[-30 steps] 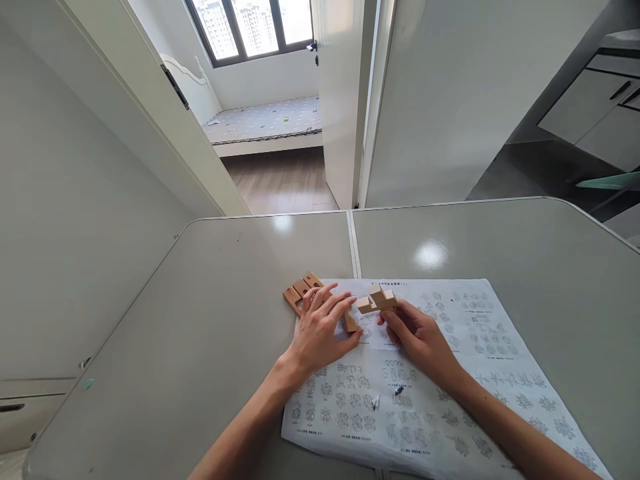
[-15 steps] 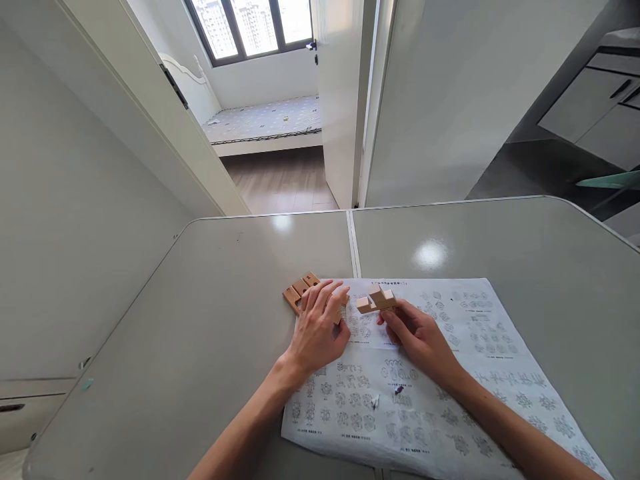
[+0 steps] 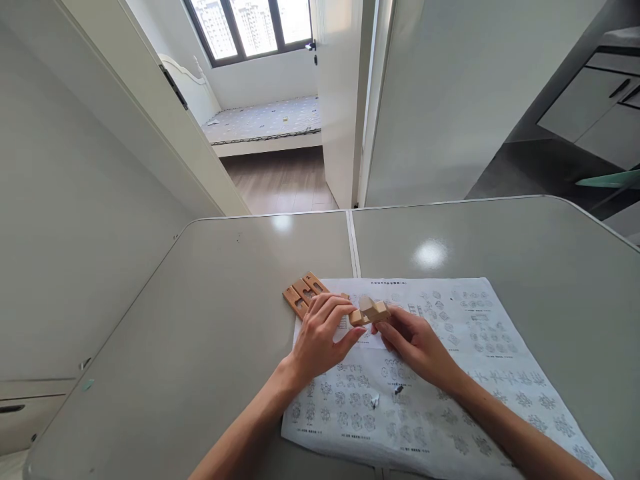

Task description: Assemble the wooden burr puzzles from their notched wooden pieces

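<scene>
Over the printed sheet, a pale notched wooden puzzle block [image 3: 373, 311] is held up, with raised square parts on its top. My right hand [image 3: 413, 343] grips its right end between thumb and fingers. At the block's left end, my left hand [image 3: 323, 333] has its thumb below and its fingertips above, closed about that end. Just beyond my left hand lie brown wooden slotted pieces [image 3: 304, 289] side by side, partly hidden by the fingers. Another small bit of wood [image 3: 345, 295] shows behind the left fingertips.
The large paper sheet [image 3: 415, 427] carries printed diagrams and lies under both hands. A small dark scrap [image 3: 399, 390] and a white scrap [image 3: 375, 401] rest on it. The grey table [image 3: 225, 300] has a seam down its middle. Beyond its far edge is an open door [image 3: 343, 100].
My left hand has moved right, off the brown pieces, to the held block's left end. My right hand has brought the block slightly left and lower, turning it a little.
</scene>
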`<action>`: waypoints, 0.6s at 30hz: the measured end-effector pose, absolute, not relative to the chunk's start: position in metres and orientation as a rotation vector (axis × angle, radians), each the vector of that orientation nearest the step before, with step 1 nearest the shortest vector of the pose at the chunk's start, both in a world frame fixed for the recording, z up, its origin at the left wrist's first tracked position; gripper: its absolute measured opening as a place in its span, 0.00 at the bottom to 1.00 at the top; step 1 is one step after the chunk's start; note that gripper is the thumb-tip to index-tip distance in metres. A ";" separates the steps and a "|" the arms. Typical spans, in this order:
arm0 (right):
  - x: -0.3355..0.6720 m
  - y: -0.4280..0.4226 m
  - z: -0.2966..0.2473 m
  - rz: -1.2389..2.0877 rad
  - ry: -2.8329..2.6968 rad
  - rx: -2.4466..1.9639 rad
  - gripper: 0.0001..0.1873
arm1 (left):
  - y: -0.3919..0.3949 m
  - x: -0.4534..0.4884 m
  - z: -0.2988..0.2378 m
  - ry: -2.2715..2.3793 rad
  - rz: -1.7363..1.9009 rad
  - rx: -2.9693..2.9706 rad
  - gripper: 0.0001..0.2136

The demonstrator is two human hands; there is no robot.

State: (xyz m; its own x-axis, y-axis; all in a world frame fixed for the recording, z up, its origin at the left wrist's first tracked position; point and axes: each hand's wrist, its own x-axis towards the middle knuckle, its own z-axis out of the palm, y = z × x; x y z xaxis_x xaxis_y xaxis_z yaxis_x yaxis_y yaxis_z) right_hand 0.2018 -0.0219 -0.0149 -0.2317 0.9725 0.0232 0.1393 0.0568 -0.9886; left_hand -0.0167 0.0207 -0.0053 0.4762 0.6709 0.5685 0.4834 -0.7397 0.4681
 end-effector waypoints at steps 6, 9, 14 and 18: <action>0.208 -0.019 -0.014 1.543 -1.446 -0.923 0.17 | 0.019 -0.017 -0.009 0.958 1.137 2.356 0.05; 0.211 -0.016 -0.013 1.694 -1.417 -0.763 0.18 | 0.019 -0.018 -0.008 0.875 1.101 2.254 0.04; 0.214 -0.014 -0.013 1.855 -1.417 -0.583 0.17 | 0.019 -0.019 -0.006 0.779 1.040 2.174 0.06; 0.213 -0.016 -0.009 1.877 -1.429 -0.581 0.17 | 0.018 -0.019 -0.005 0.766 1.039 2.188 0.10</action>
State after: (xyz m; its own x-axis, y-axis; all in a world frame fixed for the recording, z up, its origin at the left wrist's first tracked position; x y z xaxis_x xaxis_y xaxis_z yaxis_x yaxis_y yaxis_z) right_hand 0.2131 -0.0158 -0.0088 -0.6567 0.7518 0.0598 -0.2580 -0.1495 -0.9545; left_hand -0.0188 0.0181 -0.0054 0.5291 0.7051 0.4721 0.2428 -0.6589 0.7120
